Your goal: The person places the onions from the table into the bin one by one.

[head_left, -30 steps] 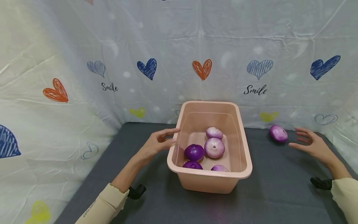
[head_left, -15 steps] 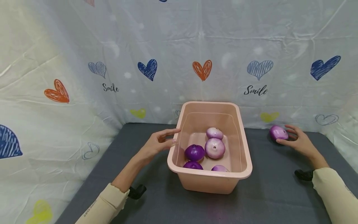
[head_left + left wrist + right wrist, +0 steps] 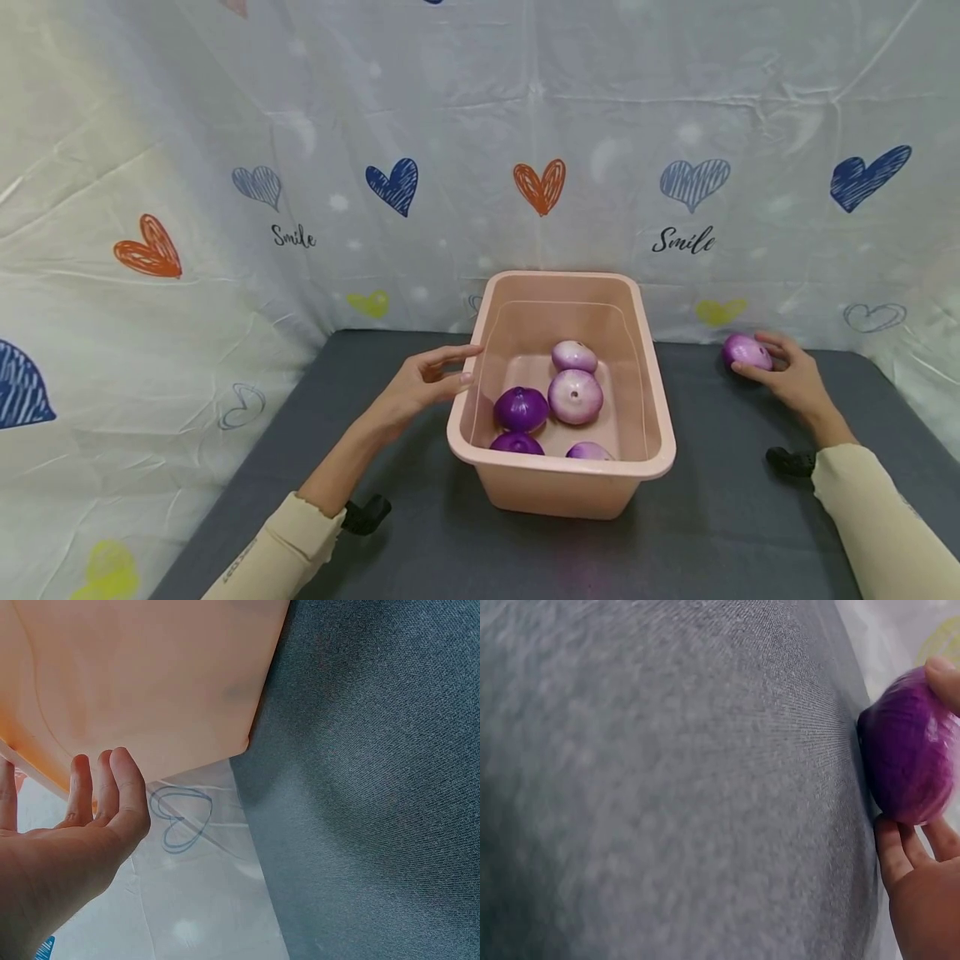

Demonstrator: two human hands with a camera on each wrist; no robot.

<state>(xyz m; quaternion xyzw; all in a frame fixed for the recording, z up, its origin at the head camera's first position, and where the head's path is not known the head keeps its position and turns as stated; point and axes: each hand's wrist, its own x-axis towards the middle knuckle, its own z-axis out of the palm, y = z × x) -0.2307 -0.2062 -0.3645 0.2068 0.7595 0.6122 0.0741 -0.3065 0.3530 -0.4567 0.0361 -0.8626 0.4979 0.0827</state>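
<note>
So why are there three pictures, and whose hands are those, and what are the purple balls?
Those are a person's two bare hands, and the person wears three small cameras. The big picture comes from a camera on the head, looking down at a dark grey table. The other two come from cameras on each wrist, so they look very close up.

The purple balls are onions. Five lie inside the pink tub in the middle. One more onion sits on the table near the heart-patterned cloth, and the right hand has its fingers curled round it. The right wrist picture shows that same onion close up.

The left hand holds nothing. Its straight fingers are right at the tub's side.
</note>
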